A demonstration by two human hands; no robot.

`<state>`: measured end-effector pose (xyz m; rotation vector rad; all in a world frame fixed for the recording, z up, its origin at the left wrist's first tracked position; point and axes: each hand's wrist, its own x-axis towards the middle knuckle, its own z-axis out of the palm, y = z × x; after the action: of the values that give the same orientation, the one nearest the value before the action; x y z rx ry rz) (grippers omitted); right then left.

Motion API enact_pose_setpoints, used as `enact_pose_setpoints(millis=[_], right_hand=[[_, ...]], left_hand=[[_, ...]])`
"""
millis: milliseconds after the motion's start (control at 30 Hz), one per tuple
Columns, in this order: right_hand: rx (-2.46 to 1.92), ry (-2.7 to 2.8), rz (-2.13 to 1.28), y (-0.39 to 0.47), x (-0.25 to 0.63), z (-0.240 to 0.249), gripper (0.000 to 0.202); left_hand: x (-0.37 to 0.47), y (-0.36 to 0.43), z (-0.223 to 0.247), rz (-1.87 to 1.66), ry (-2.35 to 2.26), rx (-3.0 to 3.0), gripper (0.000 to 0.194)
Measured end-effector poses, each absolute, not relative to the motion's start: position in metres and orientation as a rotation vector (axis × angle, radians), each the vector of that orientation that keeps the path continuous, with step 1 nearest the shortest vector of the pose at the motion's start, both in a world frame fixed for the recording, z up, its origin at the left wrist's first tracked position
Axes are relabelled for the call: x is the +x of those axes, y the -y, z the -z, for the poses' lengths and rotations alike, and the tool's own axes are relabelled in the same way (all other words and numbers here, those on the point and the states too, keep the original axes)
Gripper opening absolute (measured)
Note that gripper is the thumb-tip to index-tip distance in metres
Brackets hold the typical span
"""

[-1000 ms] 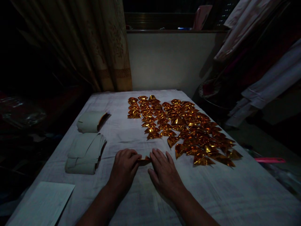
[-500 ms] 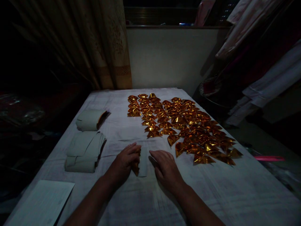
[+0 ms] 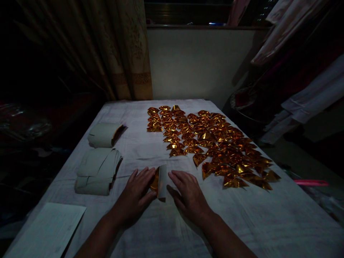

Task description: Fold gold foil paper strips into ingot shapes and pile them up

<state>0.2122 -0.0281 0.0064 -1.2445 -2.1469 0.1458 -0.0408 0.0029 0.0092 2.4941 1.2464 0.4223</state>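
Note:
A partly folded piece of gold foil paper (image 3: 162, 182) with a pale backing stands tilted on the cloth between my hands. My left hand (image 3: 138, 190) lies at its left side, fingers spread, with fingertips and thumb touching the gold side. Just right of the paper, my right hand (image 3: 188, 193) rests with its fingers stretched out and holds nothing; a small gap separates it from the paper. Beyond my hands, many folded gold foil pieces (image 3: 205, 136) lie in rows.
Two stacks of pale-backed paper, a farther one (image 3: 103, 134) and a nearer one (image 3: 94, 172), lie at the left. A pale sheet (image 3: 49, 229) is at the table's (image 3: 268, 222) near left. A curtain (image 3: 129, 53) and hanging clothes (image 3: 317, 86) flank the wall.
The paper between my hands has opened and tilted upward, showing more of its gold side. My left hand has shifted left and spread its fingers. My right hand has barely moved.

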Motion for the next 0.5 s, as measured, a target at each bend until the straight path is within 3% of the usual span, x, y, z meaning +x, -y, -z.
enact_pose_setpoints(millis=[233,500], right_hand=[[-1.175,2.275,0.083,0.024,0.204,-0.001,0.018],[-1.099,2.259,0.043,0.02,0.203,-0.002,0.013]], left_hand=[[-0.028,-0.008,-0.012,-0.399,-1.241,2.518,0.052],[-0.028,-0.01,-0.015,-0.447,-1.248,2.477,0.05]])
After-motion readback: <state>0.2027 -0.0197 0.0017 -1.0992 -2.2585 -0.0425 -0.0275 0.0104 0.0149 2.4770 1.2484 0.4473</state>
